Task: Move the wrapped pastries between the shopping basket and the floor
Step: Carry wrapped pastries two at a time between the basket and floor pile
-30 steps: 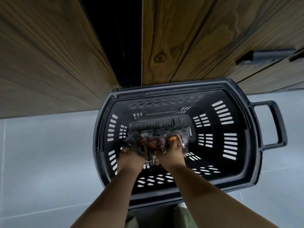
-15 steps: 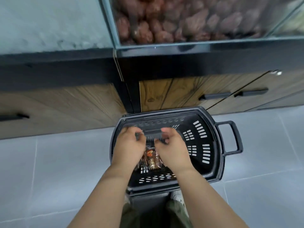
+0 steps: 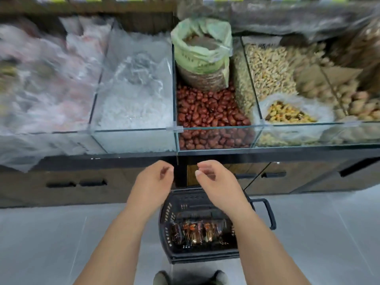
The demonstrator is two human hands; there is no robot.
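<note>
A black plastic shopping basket (image 3: 205, 257) stands on the grey tiled floor below me. Several wrapped pastries (image 3: 195, 232) in clear, brown-printed packets lie side by side on its bottom. My left hand (image 3: 153, 183) and my right hand (image 3: 216, 182) hover well above the basket's far rim, in front of the counter. Both hands hold nothing, with fingers loosely curled. My forearms hide the basket's left and right walls.
A counter with glass bins stands right ahead: red dates (image 3: 209, 112), white flakes (image 3: 135, 108), peanuts (image 3: 271, 66), a green sack (image 3: 202, 56). Wooden cupboard doors with black handles (image 3: 273, 174) sit beneath. The basket's side handle (image 3: 269, 212) sticks out right. My shoes (image 3: 162, 277) are at the bottom edge.
Both hands have let go of the pastries, left the basket and risen to counter height. My view has lifted from the basket to the glass bins.
</note>
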